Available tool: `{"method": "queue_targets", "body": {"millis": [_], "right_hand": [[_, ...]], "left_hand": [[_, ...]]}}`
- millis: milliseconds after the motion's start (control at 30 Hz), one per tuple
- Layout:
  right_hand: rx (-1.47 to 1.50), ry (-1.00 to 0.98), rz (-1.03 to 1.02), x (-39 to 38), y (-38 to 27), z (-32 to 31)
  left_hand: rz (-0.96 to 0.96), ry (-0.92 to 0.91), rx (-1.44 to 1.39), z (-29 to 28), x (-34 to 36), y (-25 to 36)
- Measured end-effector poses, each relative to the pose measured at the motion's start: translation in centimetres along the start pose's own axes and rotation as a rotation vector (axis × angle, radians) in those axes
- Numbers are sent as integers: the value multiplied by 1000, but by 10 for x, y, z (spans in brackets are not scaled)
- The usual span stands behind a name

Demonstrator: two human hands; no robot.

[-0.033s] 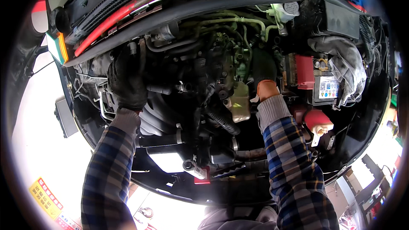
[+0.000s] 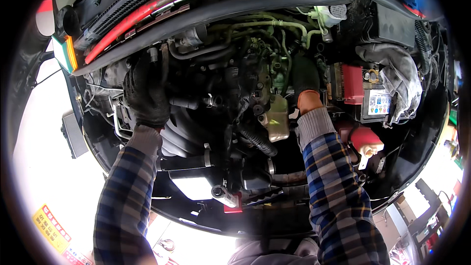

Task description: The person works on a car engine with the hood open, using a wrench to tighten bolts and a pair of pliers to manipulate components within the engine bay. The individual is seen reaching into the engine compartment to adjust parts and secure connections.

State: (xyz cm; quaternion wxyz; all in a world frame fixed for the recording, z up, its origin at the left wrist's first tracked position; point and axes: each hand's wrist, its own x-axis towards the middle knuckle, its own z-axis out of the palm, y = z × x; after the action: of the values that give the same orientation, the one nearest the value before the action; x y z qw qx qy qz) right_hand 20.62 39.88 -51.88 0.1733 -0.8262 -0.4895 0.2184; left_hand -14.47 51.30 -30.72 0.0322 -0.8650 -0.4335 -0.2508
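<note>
Engine (image 2: 264,87), left hand (image 2: 146,91) gloved, right hand (image 2: 305,78) near battery (image 2: 378,103)

Dark engine (image 2: 265,81), its metal partly lit greenish, with black hoses (image 2: 257,140), amid the open engine bay (image 2: 284,223)

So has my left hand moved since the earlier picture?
No, not that I can see: your left hand keeps the same spot, up and left of the grey ribbed part.

Left forearm (image 2: 125,186): stretched forward, plaid-sleeved
Left grip (image 2: 147,91): dark-gloved, closure unclear
Right forearm (image 2: 336,176): stretched forward
Right wrist (image 2: 309,101): bare
Right grip (image 2: 305,74): gloved, shadowed
</note>
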Motion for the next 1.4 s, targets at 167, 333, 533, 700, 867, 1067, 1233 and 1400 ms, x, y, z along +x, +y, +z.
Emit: {"method": "queue_targets", "body": {"millis": [167, 333, 533, 700, 867, 1067, 1233, 1400], "right_hand": [[-2, 14, -53, -1, 8, 9], [-12, 59, -175, -41, -3, -19], [256, 6, -98, -110, -2, -43], [599, -265, 248, -160, 17, -111], [93, -92, -206, -189, 63, -95], [436, -74, -185, -214, -7, -113], [959, -333, 141, -255, -37, -118], [694, -167, -161, -284, -19, -123]], "left_hand": [[42, 0, 78, -1, 4, 8], [100, -39, 168, 1, 2, 3], [-53, -71, -33, 3, -1, 2], [-66, -14, -30, 3, 2, 7], [-52, 22, -10, 9, -5, -11], [-28, -104, -9, -2, 4, 7], [174, -198, 198, -1, 10, 7], [-76, -243, -225, -4, 2, 8]]}}
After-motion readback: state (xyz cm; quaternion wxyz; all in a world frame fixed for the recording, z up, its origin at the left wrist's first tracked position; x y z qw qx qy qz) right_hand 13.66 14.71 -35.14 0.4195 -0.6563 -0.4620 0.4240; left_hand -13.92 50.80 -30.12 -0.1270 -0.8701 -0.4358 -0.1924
